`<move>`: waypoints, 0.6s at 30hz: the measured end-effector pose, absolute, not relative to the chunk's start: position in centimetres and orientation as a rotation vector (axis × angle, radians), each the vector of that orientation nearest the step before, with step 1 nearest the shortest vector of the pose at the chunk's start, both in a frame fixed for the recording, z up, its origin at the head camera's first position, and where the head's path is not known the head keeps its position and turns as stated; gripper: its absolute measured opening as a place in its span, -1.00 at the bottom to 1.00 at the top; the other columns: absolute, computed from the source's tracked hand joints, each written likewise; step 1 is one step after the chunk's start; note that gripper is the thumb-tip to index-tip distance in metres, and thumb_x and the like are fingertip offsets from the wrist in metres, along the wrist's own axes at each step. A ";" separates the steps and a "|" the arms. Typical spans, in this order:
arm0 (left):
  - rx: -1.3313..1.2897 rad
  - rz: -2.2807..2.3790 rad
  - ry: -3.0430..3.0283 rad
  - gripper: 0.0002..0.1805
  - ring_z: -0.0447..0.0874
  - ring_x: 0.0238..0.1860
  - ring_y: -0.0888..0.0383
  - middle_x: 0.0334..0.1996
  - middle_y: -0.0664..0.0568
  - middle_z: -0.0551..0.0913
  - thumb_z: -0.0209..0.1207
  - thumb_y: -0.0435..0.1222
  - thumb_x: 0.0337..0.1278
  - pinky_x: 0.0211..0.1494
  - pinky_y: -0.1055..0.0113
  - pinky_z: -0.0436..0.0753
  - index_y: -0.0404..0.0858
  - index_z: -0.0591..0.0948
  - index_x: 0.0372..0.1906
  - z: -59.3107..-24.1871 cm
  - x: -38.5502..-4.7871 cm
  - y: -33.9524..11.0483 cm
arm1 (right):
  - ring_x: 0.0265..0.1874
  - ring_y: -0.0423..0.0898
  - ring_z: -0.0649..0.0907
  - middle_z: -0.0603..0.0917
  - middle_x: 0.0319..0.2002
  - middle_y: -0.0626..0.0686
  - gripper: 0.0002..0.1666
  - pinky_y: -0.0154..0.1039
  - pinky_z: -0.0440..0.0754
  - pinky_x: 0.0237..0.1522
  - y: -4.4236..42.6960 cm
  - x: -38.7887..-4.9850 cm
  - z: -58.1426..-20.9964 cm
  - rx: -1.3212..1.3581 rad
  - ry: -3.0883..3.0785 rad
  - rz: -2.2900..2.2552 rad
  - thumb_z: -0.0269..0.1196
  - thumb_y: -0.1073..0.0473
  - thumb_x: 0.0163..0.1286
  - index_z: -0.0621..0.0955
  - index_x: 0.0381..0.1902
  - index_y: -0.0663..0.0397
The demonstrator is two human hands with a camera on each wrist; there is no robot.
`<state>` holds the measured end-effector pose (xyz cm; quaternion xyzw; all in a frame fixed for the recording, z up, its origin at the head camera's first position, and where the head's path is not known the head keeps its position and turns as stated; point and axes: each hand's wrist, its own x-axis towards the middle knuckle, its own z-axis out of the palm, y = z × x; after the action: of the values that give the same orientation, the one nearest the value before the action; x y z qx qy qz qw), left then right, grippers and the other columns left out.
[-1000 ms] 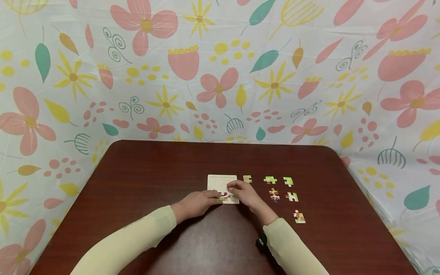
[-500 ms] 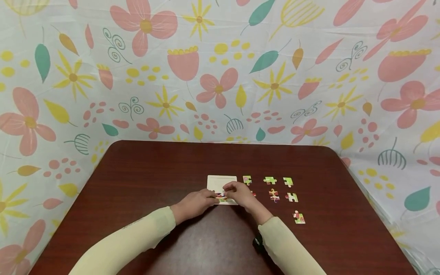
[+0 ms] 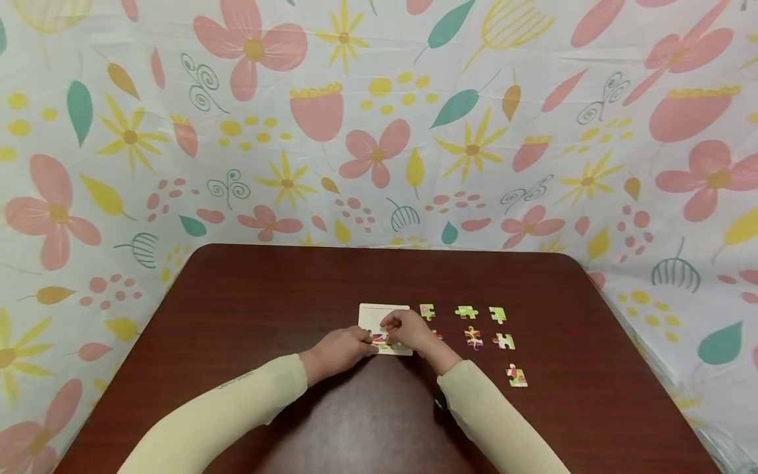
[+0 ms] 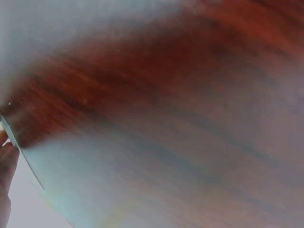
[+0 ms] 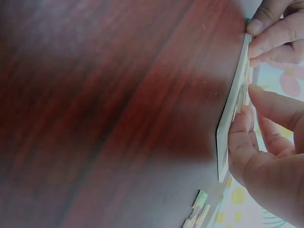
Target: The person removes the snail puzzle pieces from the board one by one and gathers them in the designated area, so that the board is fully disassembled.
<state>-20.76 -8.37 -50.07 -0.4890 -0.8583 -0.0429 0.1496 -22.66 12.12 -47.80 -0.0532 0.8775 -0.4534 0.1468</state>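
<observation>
A small cream puzzle tray (image 3: 383,312) lies flat on the table, with colourful puzzle pieces (image 3: 379,342) along its near part. My left hand (image 3: 340,353) holds the tray's near left side, thumb by the edge and fingers over the pieces. Over the tray's right part is my right hand (image 3: 412,331), fingers bent. In the right wrist view its thumb and finger pinch a puzzle piece (image 5: 242,107) low on the tray, mostly hidden by the fingertips. The left wrist view catches only the fingertips (image 4: 6,164) of my left hand at its edge.
Right of the tray, several loose pieces lie spread out: a green one (image 3: 466,312), a corner one (image 3: 497,315), a purple-red one (image 3: 474,338), a pale green one (image 3: 505,341) and a nearer one (image 3: 517,376). Behind the dark red table (image 3: 284,283) hangs a floral cloth (image 3: 379,85).
My right hand has shifted slightly left over the tray, exposing part of a red piece beside it. My left hand has drawn back a little towards the tray's left edge.
</observation>
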 end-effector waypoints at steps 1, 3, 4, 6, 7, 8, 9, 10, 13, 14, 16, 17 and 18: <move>-1.405 -0.113 -2.467 -0.79 0.75 -0.08 0.16 -0.16 0.06 0.76 0.36 -0.32 0.24 -0.04 0.42 0.72 0.00 0.84 -0.09 -50.1 -20.7 -8.3 | -0.32 -0.13 0.60 0.72 -0.25 0.14 -0.74 -0.33 0.55 -0.31 12.1 -22.7 -47.8 -0.151 2.528 -1.294 0.36 0.52 0.20 0.73 -0.14 0.29; -1.402 -0.107 -2.470 -0.79 0.74 -0.09 0.15 -0.16 0.06 0.75 0.36 -0.32 0.24 -0.04 0.41 0.72 0.00 0.84 -0.08 -50.1 -20.6 -8.2 | -0.34 -0.14 0.60 0.73 -0.26 0.13 -0.75 -0.33 0.55 -0.32 12.2 -22.7 -47.8 -0.155 2.540 -1.263 0.36 0.51 0.21 0.74 -0.15 0.27; -1.399 -0.104 -2.472 -0.79 0.74 -0.09 0.15 -0.16 0.06 0.75 0.36 -0.32 0.24 -0.04 0.41 0.72 0.00 0.83 -0.08 -50.1 -20.6 -8.2 | -0.35 -0.15 0.60 0.74 -0.27 0.13 -0.76 -0.33 0.55 -0.32 12.1 -22.8 -47.8 -0.161 2.550 -1.242 0.36 0.51 0.21 0.74 -0.16 0.27; -1.396 -0.114 -2.473 -0.79 0.73 -0.11 0.16 -0.18 0.06 0.73 0.36 -0.32 0.24 -0.05 0.41 0.72 0.01 0.83 -0.09 -50.2 -20.6 -8.2 | -0.36 -0.16 0.62 0.76 -0.29 0.13 -0.79 -0.34 0.55 -0.33 12.1 -22.9 -47.9 -0.174 2.569 -1.195 0.38 0.51 0.20 0.76 -0.20 0.26; -1.398 -0.123 -2.473 -0.79 0.73 -0.13 0.16 -0.19 0.06 0.72 0.36 -0.32 0.24 -0.06 0.41 0.71 0.01 0.84 -0.10 -50.3 -20.7 -8.1 | -0.37 -0.16 0.62 0.77 -0.31 0.13 -0.80 -0.35 0.55 -0.34 12.1 -22.9 -47.9 -0.177 2.574 -1.175 0.38 0.51 0.19 0.77 -0.22 0.25; -1.402 -0.135 -2.470 -0.80 0.72 -0.15 0.17 -0.21 0.07 0.71 0.37 -0.32 0.23 -0.08 0.42 0.71 0.01 0.84 -0.11 -50.3 -20.7 -8.1 | -0.38 -0.16 0.62 0.77 -0.33 0.12 -0.81 -0.35 0.54 -0.35 12.1 -22.9 -47.9 -0.181 2.581 -1.153 0.39 0.50 0.19 0.77 -0.24 0.24; -1.405 -0.146 -2.469 -0.80 0.71 -0.17 0.17 -0.23 0.07 0.71 0.37 -0.32 0.23 -0.09 0.42 0.70 0.01 0.84 -0.11 -50.4 -20.7 -8.1 | -0.40 -0.16 0.61 0.76 -0.35 0.12 -0.82 -0.36 0.53 -0.36 12.1 -22.9 -47.9 -0.180 2.579 -1.140 0.39 0.50 0.18 0.78 -0.26 0.23; -1.408 -0.160 -2.470 -0.80 0.71 -0.18 0.18 -0.25 0.07 0.70 0.37 -0.32 0.23 -0.11 0.43 0.70 0.01 0.84 -0.12 -50.4 -20.8 -8.1 | -0.41 -0.16 0.60 0.76 -0.37 0.11 -0.83 -0.36 0.51 -0.38 12.1 -22.9 -47.9 -0.182 2.580 -1.131 0.40 0.50 0.18 0.78 -0.29 0.22; -1.410 -0.181 -2.480 -0.80 0.68 -0.23 0.19 -0.29 0.07 0.67 0.37 -0.32 0.23 -0.16 0.43 0.68 0.01 0.84 -0.11 -50.4 -20.8 -8.1 | -0.43 -0.17 0.57 0.74 -0.38 0.11 -0.88 -0.36 0.50 -0.40 12.1 -23.0 -47.8 -0.193 2.551 -1.158 0.39 0.48 0.21 0.77 -0.31 0.24; -1.412 -0.186 -2.478 -0.80 0.68 -0.24 0.19 -0.30 0.07 0.67 0.37 -0.32 0.23 -0.16 0.43 0.67 0.01 0.84 -0.11 -50.3 -20.9 -8.2 | -0.44 -0.18 0.57 0.74 -0.39 0.11 -0.89 -0.37 0.50 -0.40 12.2 -23.0 -47.6 -0.203 2.536 -1.176 0.39 0.48 0.21 0.76 -0.31 0.26; -1.414 -0.190 -2.483 -0.80 0.68 -0.24 0.18 -0.30 0.06 0.67 0.37 -0.31 0.24 -0.16 0.42 0.68 0.01 0.85 -0.11 -50.2 -20.9 -8.2 | -0.43 -0.17 0.58 0.75 -0.37 0.12 -0.91 -0.36 0.53 -0.38 12.3 -23.0 -47.5 -0.209 2.504 -1.211 0.38 0.47 0.24 0.75 -0.30 0.29; -1.417 -0.191 -2.486 -0.81 0.69 -0.24 0.18 -0.29 0.06 0.68 0.36 -0.31 0.24 -0.16 0.41 0.68 0.00 0.85 -0.11 -50.1 -20.9 -8.2 | -0.41 -0.16 0.61 0.76 -0.36 0.14 -0.92 -0.35 0.56 -0.37 12.4 -23.0 -47.4 -0.219 2.490 -1.223 0.38 0.46 0.25 0.75 -0.29 0.31; -1.422 -0.190 -2.490 -0.81 0.71 -0.21 0.17 -0.27 0.06 0.70 0.36 -0.31 0.25 -0.13 0.41 0.70 0.00 0.85 -0.11 -50.0 -20.9 -8.2 | -0.40 -0.15 0.63 0.77 -0.35 0.16 -0.92 -0.34 0.58 -0.34 12.5 -23.0 -47.3 -0.228 2.478 -1.230 0.38 0.45 0.25 0.75 -0.28 0.31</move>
<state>-20.89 -8.24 -49.99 -0.4904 -0.8587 -0.0656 0.1336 -22.97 12.54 -47.30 -0.0807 0.8778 -0.4356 0.1821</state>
